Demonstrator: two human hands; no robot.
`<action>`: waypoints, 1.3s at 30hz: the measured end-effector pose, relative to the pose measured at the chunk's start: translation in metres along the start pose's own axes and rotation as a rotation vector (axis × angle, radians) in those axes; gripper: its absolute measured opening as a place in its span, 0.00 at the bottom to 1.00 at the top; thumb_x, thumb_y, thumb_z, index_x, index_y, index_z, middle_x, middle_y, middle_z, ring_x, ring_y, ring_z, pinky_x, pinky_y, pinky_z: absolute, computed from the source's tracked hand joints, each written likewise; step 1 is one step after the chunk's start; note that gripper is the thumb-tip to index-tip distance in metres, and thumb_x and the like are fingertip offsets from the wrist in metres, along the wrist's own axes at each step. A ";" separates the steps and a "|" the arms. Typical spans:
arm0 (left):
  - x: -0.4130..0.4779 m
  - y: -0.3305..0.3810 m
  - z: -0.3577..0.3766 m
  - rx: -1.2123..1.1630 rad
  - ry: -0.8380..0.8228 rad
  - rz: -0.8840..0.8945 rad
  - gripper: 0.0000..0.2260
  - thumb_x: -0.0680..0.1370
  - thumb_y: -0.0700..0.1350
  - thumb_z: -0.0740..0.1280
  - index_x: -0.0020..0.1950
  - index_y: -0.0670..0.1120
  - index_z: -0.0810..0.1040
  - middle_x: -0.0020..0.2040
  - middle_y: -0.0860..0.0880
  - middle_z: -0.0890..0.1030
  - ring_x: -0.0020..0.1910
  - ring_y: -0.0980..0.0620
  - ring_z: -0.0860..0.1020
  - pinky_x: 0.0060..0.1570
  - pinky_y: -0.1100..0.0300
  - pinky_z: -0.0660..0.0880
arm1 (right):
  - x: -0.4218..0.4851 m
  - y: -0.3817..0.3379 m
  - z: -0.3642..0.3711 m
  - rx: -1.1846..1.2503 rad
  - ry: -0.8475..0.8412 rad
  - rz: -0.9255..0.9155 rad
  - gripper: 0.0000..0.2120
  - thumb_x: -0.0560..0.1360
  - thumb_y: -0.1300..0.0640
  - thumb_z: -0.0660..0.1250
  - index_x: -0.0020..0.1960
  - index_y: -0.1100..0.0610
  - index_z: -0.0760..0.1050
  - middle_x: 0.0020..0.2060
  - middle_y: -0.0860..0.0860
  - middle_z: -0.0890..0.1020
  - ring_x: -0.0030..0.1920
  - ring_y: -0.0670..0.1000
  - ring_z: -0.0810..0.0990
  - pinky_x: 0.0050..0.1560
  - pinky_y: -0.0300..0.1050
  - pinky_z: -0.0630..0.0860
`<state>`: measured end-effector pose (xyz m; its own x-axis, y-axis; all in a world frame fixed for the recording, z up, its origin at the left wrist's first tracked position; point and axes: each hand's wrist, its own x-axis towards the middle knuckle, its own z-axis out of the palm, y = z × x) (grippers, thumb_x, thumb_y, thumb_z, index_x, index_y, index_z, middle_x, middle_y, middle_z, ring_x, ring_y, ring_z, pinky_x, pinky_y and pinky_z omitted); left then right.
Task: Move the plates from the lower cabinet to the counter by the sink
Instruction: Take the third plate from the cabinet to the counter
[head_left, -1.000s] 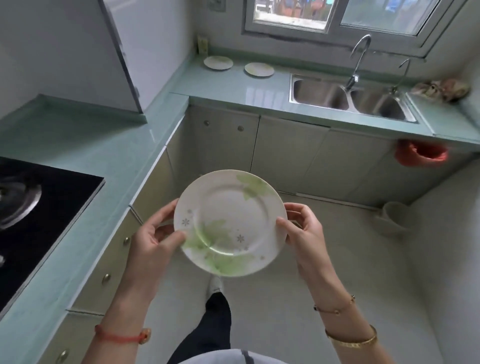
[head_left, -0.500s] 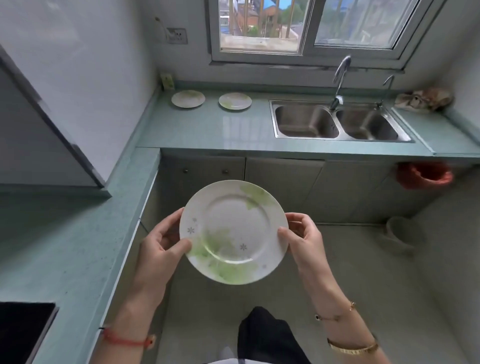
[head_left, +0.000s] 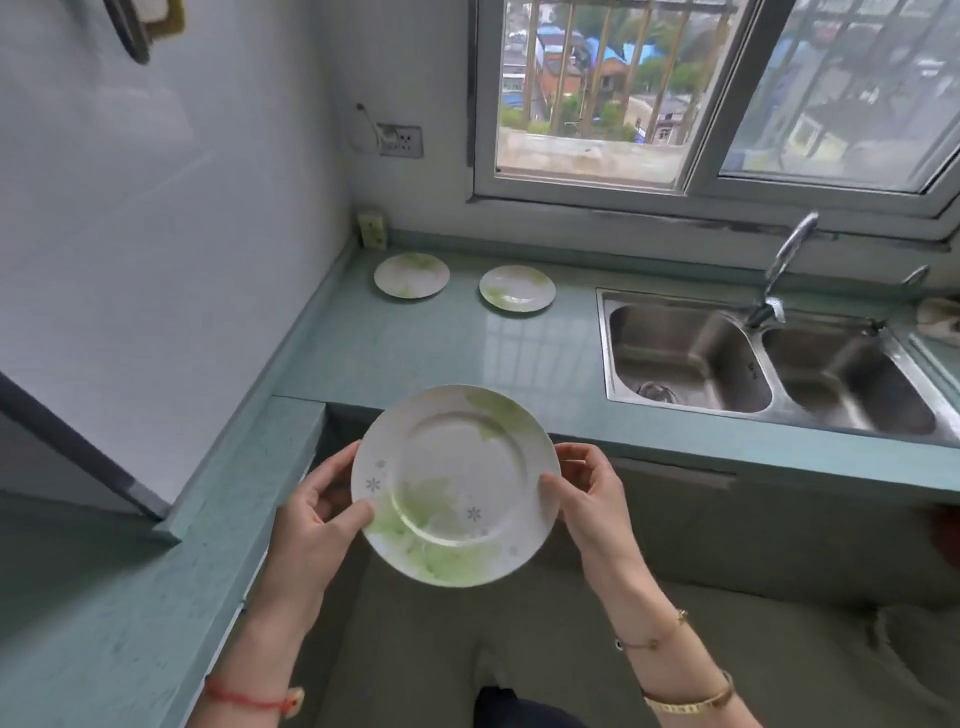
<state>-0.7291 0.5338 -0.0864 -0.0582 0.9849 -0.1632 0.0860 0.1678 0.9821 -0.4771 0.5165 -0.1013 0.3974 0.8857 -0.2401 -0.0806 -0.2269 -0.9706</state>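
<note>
Teal desk (head_left: 415, 358) runs under the window (head_left: 587, 88) across the middle of the frame. A double steel sink (head_left: 680, 338) is set into its right portion, below a faucet (head_left: 784, 260).

**Items already placed.** Two plates lie flat on the desk at upper centre-left: a corner plate (head_left: 411, 275) by the wall and a second plate (head_left: 517, 288) nearer the sink. They sit apart, side by side, not stacked. I judge this layout leaves the bare surface in front of them free as a landing area.

**Item in transit.** The third plate (head_left: 456, 483) is at lower centre of the frame, face up. It is off the desk, just short of its front edge and above the floor.

**Hold.**
- My left fingers (head_left: 332, 470) grip the left rim, with the thumb on the upper face and the rest curled beneath.
- My right fingers (head_left: 587, 460) grip the opposite rim in the same way.
- This opposed, two-sided hold probably keeps the plate from pivoting, and it keeps the thumbs at the rim, off the centre of the plate.

**Stage.** I judge this to be the carry phase — two plates delivered, this one pending. The lower cabinet it came from cannot be identified in this view.

**Next move.** Extend the plate forward over the front edge, then lower it flat beside the other two.

**Risks.** The glaze looks smooth, so the rim may slip. The plate's far rim could also strike the desk's front edge if carried too low.
</note>
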 end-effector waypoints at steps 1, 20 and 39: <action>0.019 0.001 0.005 0.001 0.014 -0.005 0.29 0.73 0.26 0.66 0.61 0.59 0.79 0.50 0.63 0.86 0.48 0.68 0.82 0.39 0.76 0.76 | 0.022 -0.005 0.006 -0.009 -0.020 0.009 0.12 0.71 0.65 0.68 0.51 0.51 0.78 0.45 0.51 0.84 0.44 0.49 0.81 0.37 0.35 0.75; 0.361 -0.044 -0.008 0.183 0.130 -0.180 0.30 0.71 0.28 0.69 0.70 0.51 0.76 0.53 0.55 0.83 0.50 0.51 0.84 0.41 0.58 0.83 | 0.327 -0.006 0.190 -0.333 -0.115 0.140 0.11 0.75 0.62 0.65 0.56 0.53 0.71 0.46 0.53 0.78 0.44 0.52 0.78 0.42 0.47 0.78; 0.536 -0.109 -0.018 0.458 0.028 -0.295 0.28 0.74 0.30 0.69 0.74 0.46 0.73 0.66 0.42 0.74 0.58 0.45 0.78 0.60 0.49 0.78 | 0.469 0.059 0.280 -0.590 -0.157 0.323 0.16 0.72 0.66 0.62 0.59 0.56 0.72 0.40 0.52 0.77 0.38 0.50 0.75 0.33 0.39 0.71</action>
<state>-0.7875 1.0428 -0.2789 -0.1714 0.8927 -0.4169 0.4861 0.4447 0.7523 -0.5518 1.0317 -0.2760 0.2967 0.7749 -0.5581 0.3561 -0.6321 -0.6883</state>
